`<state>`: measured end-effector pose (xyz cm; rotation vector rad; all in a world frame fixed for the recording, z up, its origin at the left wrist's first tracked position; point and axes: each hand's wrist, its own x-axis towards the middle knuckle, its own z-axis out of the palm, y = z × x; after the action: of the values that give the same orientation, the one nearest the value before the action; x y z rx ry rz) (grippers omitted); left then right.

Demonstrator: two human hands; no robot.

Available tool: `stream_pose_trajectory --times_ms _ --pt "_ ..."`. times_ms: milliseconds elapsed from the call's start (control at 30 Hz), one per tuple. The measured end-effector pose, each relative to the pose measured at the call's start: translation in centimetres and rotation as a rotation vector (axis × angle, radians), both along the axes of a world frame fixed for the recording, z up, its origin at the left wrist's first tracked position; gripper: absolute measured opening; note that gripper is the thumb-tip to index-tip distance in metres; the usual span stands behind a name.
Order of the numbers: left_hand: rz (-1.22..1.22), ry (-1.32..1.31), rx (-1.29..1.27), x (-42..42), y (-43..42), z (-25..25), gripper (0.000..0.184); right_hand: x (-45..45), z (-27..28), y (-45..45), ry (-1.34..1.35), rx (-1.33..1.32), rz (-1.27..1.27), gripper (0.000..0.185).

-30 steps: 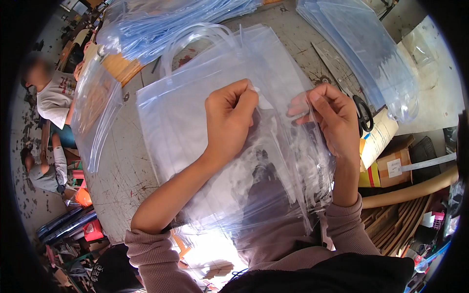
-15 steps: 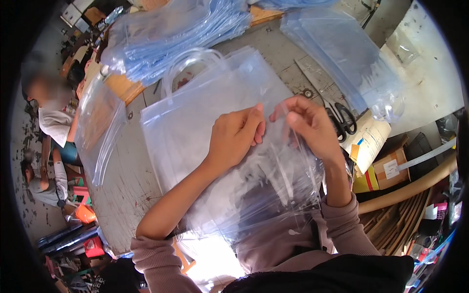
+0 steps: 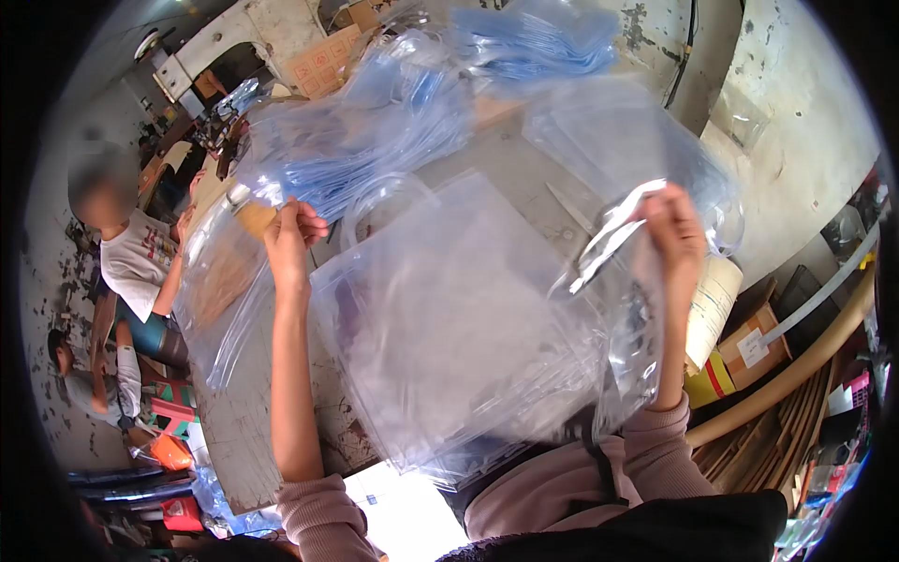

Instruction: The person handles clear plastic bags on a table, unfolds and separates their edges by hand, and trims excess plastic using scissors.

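Note:
A clear plastic bag (image 3: pixel 440 290) with a loop handle (image 3: pixel 386 201) lies flat in front of me. My right hand (image 3: pixel 676 229) is closed on a thin clear plastic film (image 3: pixel 629 328), lifted above the bag's right side, its upper edge shining. My left hand (image 3: pixel 292 239) is raised past the bag's upper left corner, fingers curled together; whether anything is between them cannot be made out. Close to that hand are a big pile of bluish clear plastic (image 3: pixel 375 140) and another clear plastic bag (image 3: pixel 225 290) at the table's left edge.
Scissors (image 3: pixel 571 208) lie partly hidden behind the right-hand film. More plastic stacks (image 3: pixel 534 42) stand at the back, with one (image 3: pixel 613 131) at the right. A rolled paper (image 3: pixel 714 304) and cardboard box (image 3: pixel 752 335) are beyond. Two people are on the left, one (image 3: pixel 140 253) nearer the table.
My hands have moved apart from the middle of the bag. The left went up and left; the right went right, drawing the thin film up with it. My view has tilted upward.

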<state>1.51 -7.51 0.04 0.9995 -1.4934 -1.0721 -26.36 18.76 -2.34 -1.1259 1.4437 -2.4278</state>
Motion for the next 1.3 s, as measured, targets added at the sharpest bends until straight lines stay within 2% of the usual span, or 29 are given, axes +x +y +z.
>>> stream_pose_trajectory --times_ms 100,133,167,233,267,333,433,533,667,733,767,833,867,933,1000,1067,1100,1167,1300 --pt "-0.082 -0.041 -0.052 -0.6 -0.3 -1.6 0.033 -2.6 1.6 1.5 -0.114 -0.222 -0.224 0.010" --pt "-0.131 -0.078 -0.094 -1.0 -0.1 -2.2 0.034 -2.6 2.1 0.9 -0.163 -0.300 -0.426 0.011" --pt "-0.130 -0.073 -0.090 -1.4 0.1 -3.4 0.034 -2.9 2.1 0.1 -0.158 -0.297 -0.425 0.011" --pt "-0.281 -0.333 -0.294 -2.3 0.7 -5.5 0.026 -3.9 1.3 -1.5 -0.175 -0.404 -0.482 0.011" --pt "-0.287 -0.331 -0.296 -2.7 1.3 -6.0 0.026 -4.1 1.0 -2.2 -0.183 -0.318 -0.401 0.011" --pt "-0.165 -0.811 -0.868 -3.3 2.6 -6.2 0.016 -5.8 -0.8 -4.5 -0.257 -0.278 -0.206 0.012" --pt "-0.208 -0.743 -0.738 -3.3 2.6 -6.3 0.014 -7.7 -2.3 -7.3 -0.389 -0.148 -0.090 0.013" --pt "-0.213 -0.750 -0.742 -3.3 2.5 -6.4 0.013 -8.4 -2.4 -8.0 -0.522 -0.066 0.057 0.016" --pt "-0.230 -0.752 -0.722 -3.3 2.3 -6.5 0.013 -8.9 -2.9 -8.8 -0.566 0.052 0.171 0.021" --pt "-0.219 -0.758 -0.753 -3.2 2.3 -6.5 0.014 -8.3 -1.8 -8.5 -0.655 0.153 0.399 0.029" --pt "-0.217 -0.764 -0.739 -3.1 2.3 -6.6 0.014 -7.6 -1.1 -8.0 -0.662 0.165 0.403 0.029" --pt "-0.221 -0.754 -0.778 -3.1 2.3 -6.5 0.014 -5.4 0.6 -6.3 -0.658 0.320 0.684 0.037" --pt "-0.219 -0.759 -0.765 -3.1 2.3 -6.5 0.014 -4.0 1.0 -5.2 -0.664 0.331 0.690 0.037" --pt "-0.213 -0.753 -0.790 -3.1 2.3 -6.5 0.011 -0.8 1.4 -2.2 -0.238 0.497 0.679 0.036" --pt "-0.214 -0.751 -0.779 -3.1 2.3 -6.6 0.011 1.6 1.3 0.8 0.196 0.714 0.446 0.028" --pt "-0.209 -0.742 -0.774 -3.2 2.5 -6.5 0.011 3.9 0.3 3.6 0.273 0.676 0.239 0.022" --pt "-0.215 -0.741 -0.765 -3.2 2.6 -6.5 0.011 4.9 -0.2 4.9 0.269 0.686 0.239 0.022" --pt "-0.207 -0.758 -0.747 -3.3 2.5 -6.5 0.013 6.3 -1.5 6.9 0.190 0.797 -0.032 0.021" --pt "-0.214 -0.757 -0.731 -3.3 2.5 -6.4 0.013 6.3 -4.5 9.6 0.030 0.777 0.018 0.023"
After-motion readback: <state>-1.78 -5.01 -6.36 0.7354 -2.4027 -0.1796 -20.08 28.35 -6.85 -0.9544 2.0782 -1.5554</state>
